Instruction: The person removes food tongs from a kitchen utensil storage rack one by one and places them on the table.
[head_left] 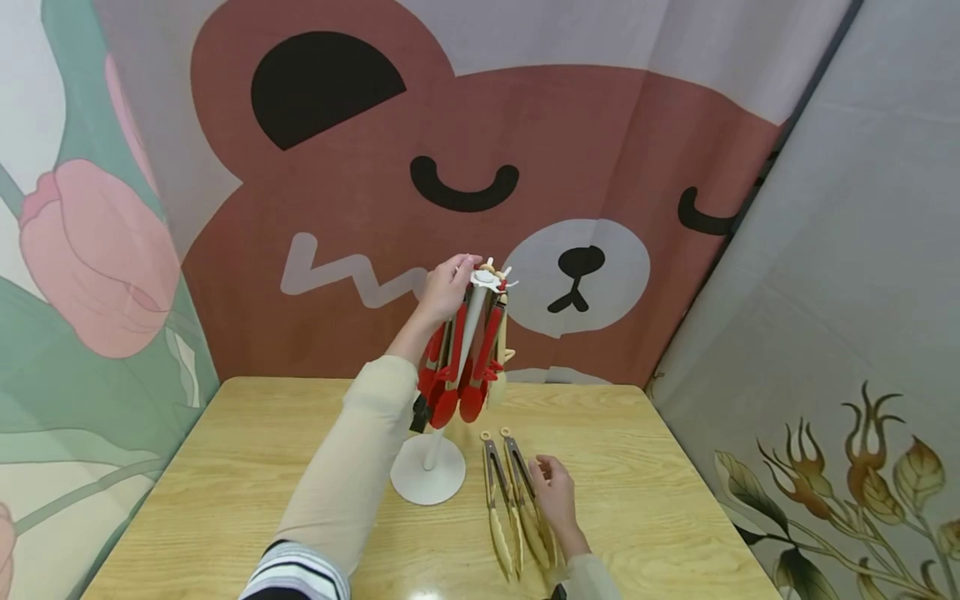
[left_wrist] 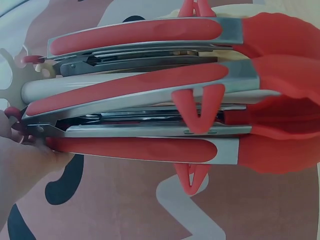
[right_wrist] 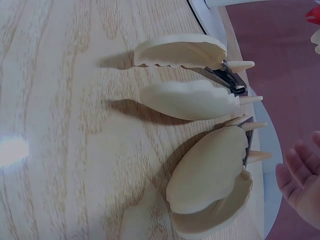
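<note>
At the top of a white stand (head_left: 427, 469), my left hand (head_left: 446, 292) pinches the ring end of a pair of red tongs (left_wrist: 135, 145); its fingertips are partly hidden. Several more red-tipped tongs (head_left: 471, 403) hang around the pole, heads down, with red handle grips. A beige pair hangs behind them on the right. My right hand (head_left: 555, 500) hovers with loosely bent fingers just right of two pairs of beige-tipped tongs (head_left: 499, 533) on the table. In the right wrist view, their beige heads (right_wrist: 192, 100) lie spread apart, and the hand (right_wrist: 302, 182) holds nothing.
The wooden table (head_left: 187, 500) carries the stand's round base near its middle. A black-tipped utensil (head_left: 419, 413) hangs low on the stand's left side. Behind the table is a curtain with a bear print (head_left: 360, 208); patterned cloths flank both sides.
</note>
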